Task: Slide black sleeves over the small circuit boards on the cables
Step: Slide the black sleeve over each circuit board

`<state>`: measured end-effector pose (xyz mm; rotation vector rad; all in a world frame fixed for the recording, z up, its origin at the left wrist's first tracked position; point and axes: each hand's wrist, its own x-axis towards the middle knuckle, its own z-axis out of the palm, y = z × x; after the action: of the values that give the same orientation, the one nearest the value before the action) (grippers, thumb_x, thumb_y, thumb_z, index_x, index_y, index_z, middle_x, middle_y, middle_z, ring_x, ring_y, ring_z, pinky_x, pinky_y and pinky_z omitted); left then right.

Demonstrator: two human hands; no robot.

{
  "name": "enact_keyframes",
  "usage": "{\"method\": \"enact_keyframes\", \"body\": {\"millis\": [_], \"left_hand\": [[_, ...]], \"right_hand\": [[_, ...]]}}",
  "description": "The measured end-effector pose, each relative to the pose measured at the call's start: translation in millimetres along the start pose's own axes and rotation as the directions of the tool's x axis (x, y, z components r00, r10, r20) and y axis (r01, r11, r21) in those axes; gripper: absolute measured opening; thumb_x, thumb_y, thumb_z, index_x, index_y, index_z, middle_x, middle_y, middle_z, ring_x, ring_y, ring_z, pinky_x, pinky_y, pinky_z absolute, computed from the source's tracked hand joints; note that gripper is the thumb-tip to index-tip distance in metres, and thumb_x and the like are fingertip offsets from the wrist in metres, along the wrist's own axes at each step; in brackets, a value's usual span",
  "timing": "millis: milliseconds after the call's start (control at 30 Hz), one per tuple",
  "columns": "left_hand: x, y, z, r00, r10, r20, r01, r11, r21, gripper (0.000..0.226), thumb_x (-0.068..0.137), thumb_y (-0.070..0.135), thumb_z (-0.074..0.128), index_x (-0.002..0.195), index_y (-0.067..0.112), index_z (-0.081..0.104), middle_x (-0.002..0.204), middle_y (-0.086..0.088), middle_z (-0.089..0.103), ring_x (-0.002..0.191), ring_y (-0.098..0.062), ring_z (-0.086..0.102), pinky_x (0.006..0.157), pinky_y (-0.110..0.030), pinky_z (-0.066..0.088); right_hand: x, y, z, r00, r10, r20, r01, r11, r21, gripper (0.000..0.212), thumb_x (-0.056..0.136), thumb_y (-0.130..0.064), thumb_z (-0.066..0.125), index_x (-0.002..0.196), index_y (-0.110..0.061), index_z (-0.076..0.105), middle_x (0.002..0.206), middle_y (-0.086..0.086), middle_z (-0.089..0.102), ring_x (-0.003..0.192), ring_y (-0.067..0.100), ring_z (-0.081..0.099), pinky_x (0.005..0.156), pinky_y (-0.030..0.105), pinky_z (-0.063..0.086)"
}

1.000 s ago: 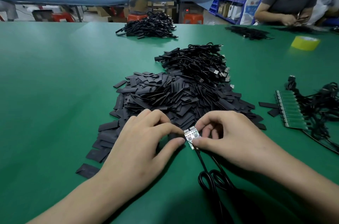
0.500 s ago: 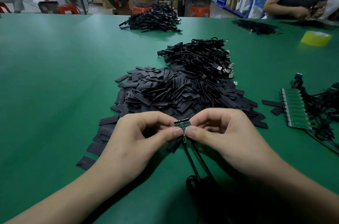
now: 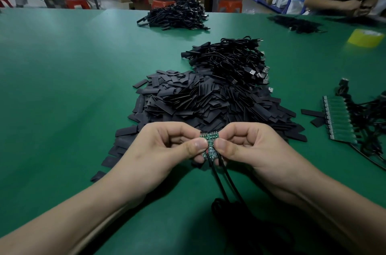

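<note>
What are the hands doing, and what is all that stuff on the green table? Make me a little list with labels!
Left hand: pinches the small circuit boards
Right hand: pinches the same boards
Cables: two, hanging down from the boards
Sleeve on boards: none yet
Black sleeves: big pile behind the hands
Far right: strip of green boards, yellow tape roll
Table: green

Matt black sleeves point(image 3: 200, 100), green felt-like table point(image 3: 73, 79)

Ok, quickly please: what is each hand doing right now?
The left hand pinches the small green circuit boards on thin black cables.
The right hand pinches the same boards, other side.
</note>
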<state>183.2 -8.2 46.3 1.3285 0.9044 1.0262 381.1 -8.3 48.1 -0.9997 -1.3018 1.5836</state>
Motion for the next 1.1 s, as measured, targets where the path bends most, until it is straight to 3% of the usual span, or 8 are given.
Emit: {"method": "enact_keyframes", "body": {"millis": [500,633,767,867,933,1033,1100], "left_hand": [[1.0,1.6,-1.6,0.998,0.015,0.064,-0.011,0.998,-0.061,0.01,0.08,0.021,0.077,0.085,0.012,0.079,0.071,-0.008,0.072,0.068,-0.015,0.066,0.07,-0.019,0.054],[2.7,3.8,-5.1,0.999,0.051,0.014,-0.051,0.998,-0.043,0.012,0.075,0.019,0.075,0.082,0.01,0.079,0.07,-0.007,0.074,0.061,-0.01,0.067,0.06,-0.013,0.051],[4.2,4.2,-7.6,0.989,0.124,-0.077,-0.122,0.992,0.029,0.01,0.069,0.026,0.078,0.075,0.018,0.079,0.068,-0.004,0.074,0.057,-0.006,0.065,0.055,-0.015,0.051],[4.9,2.5,-7.6,0.968,0.193,-0.158,-0.171,0.974,0.146,0.017,0.063,0.038,0.081,0.072,0.024,0.079,0.07,-0.005,0.074,0.06,-0.012,0.063,0.056,-0.024,0.052],[5.1,0.1,-6.5,0.958,0.214,-0.193,-0.182,0.969,0.166,0.019,0.061,0.04,0.082,0.072,0.025,0.078,0.072,-0.007,0.075,0.061,-0.016,0.061,0.056,-0.027,0.052],[6.1,-3.1,-6.3,0.956,0.243,-0.163,-0.208,0.956,0.208,0.018,0.067,0.039,0.086,0.074,0.025,0.078,0.072,-0.007,0.074,0.06,-0.014,0.059,0.056,-0.026,0.048],[6.5,-4.9,-8.2,0.952,0.273,-0.14,-0.231,0.939,0.256,0.018,0.072,0.043,0.086,0.075,0.027,0.077,0.07,-0.004,0.073,0.059,-0.014,0.058,0.057,-0.024,0.047]], "right_hand": [[1.1,-3.2,-1.1,0.993,0.043,0.11,-0.057,0.99,0.128,0.005,0.068,-0.022,0.08,0.071,-0.019,0.077,0.076,0.008,0.075,0.062,0.013,0.068,0.063,0.022,0.057],[2.1,-6.8,-7.5,0.999,-0.048,-0.006,0.046,0.989,-0.14,0.011,0.066,-0.025,0.083,0.074,-0.02,0.078,0.074,0.003,0.074,0.062,0.01,0.066,0.062,0.019,0.055],[2.0,-1.5,-13.4,0.973,-0.212,-0.087,0.125,0.809,-0.575,0.014,0.074,-0.032,0.086,0.084,-0.027,0.078,0.08,-0.005,0.074,0.071,0.005,0.066,0.069,0.026,0.056],[-0.4,0.7,-9.8,0.925,-0.381,-0.002,0.273,0.666,-0.694,0.011,0.085,-0.045,0.074,0.087,-0.034,0.077,0.092,-0.01,0.071,0.087,0.011,0.067,0.073,0.03,0.051],[-1.9,2.0,-3.0,0.912,-0.403,0.081,0.342,0.633,-0.694,0.016,0.086,-0.049,0.067,0.084,-0.035,0.075,0.094,-0.01,0.069,0.09,0.016,0.066,0.077,0.035,0.049],[-2.5,2.8,0.9,0.926,-0.364,0.097,0.335,0.677,-0.655,0.012,0.087,-0.042,0.07,0.079,-0.034,0.072,0.086,-0.008,0.07,0.082,0.012,0.066,0.075,0.036,0.05],[-3.5,-2.3,1.5,0.948,-0.31,0.071,0.305,0.821,-0.482,0.013,0.089,-0.031,0.07,0.078,-0.025,0.072,0.081,-0.001,0.074,0.074,0.015,0.067,0.071,0.033,0.054]]}}
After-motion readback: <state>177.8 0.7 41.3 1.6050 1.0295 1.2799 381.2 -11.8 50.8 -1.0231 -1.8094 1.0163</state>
